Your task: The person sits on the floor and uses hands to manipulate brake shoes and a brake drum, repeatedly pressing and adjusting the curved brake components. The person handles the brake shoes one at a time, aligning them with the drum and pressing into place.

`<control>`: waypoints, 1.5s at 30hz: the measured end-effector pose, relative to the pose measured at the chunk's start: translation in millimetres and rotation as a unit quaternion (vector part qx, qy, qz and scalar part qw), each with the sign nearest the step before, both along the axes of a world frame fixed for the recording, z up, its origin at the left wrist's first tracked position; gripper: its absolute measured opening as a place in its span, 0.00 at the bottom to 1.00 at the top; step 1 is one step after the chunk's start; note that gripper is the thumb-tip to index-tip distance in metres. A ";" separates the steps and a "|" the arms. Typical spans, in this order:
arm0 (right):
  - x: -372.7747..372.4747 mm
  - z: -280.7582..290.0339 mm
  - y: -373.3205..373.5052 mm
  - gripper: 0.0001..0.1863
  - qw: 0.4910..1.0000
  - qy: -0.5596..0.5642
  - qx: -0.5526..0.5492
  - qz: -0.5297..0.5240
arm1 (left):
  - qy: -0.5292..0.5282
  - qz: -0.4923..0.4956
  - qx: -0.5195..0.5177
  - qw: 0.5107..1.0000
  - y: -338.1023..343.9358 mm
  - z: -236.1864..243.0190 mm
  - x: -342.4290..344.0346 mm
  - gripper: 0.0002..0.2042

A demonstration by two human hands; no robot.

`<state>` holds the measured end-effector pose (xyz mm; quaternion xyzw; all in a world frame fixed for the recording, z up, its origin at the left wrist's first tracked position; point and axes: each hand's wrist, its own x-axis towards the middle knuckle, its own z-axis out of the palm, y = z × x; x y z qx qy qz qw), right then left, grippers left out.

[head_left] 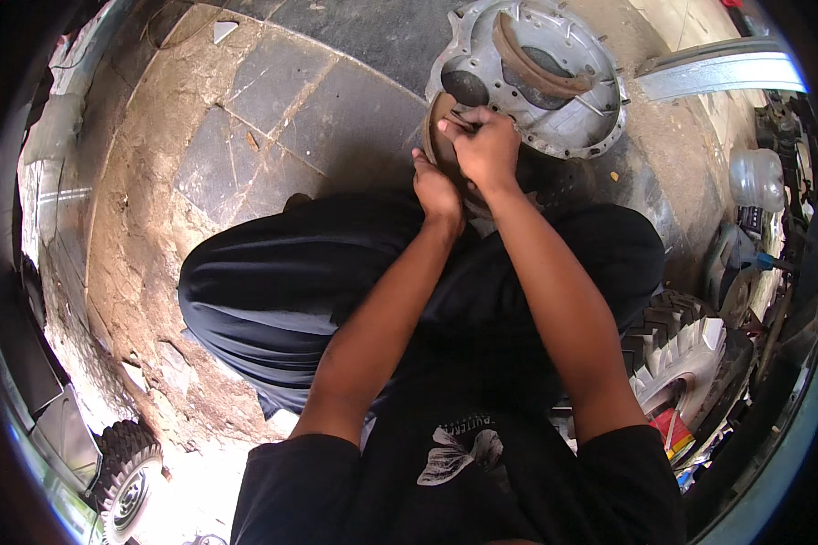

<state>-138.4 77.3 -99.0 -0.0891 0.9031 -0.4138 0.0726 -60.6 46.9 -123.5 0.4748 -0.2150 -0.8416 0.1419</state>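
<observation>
A curved brown brake shoe [438, 111] stands tilted between my hands, above my lap. My left hand [437, 191] grips its lower left side, with the thumb along the outer curve. My right hand [489, 150] is closed over the inner side of the shoe. A small dark piece shows at its fingertips, too hidden to name. Just beyond, a grey cast-metal bell housing [563, 136] lies on the floor. Another rusty brake shoe [538, 82] rests on top of it.
Cracked dark floor tiles [341, 109] and worn bare ground surround me. To the right lie a metal channel [718, 77], a clear plastic bottle [757, 179] and a chunky tyre [691, 359]. A small wheel [129, 486] stands at the lower left.
</observation>
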 end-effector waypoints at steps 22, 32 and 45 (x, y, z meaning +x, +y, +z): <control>-7.3 9.5 -10.0 0.11 0.999 0.027 -0.014 -0.018 | -0.039 -0.061 0.042 0.997 -4.6 25.0 1.2 0.32; -5.2 4.8 -13.1 0.13 0.998 0.058 0.020 0.004 | -0.007 -0.013 -0.005 1.000 -1.0 6.6 0.5 0.32; 4.3 0.6 2.3 0.13 0.999 0.023 -0.028 0.022 | -0.044 -0.009 -0.001 0.999 -2.3 4.9 -0.3 0.33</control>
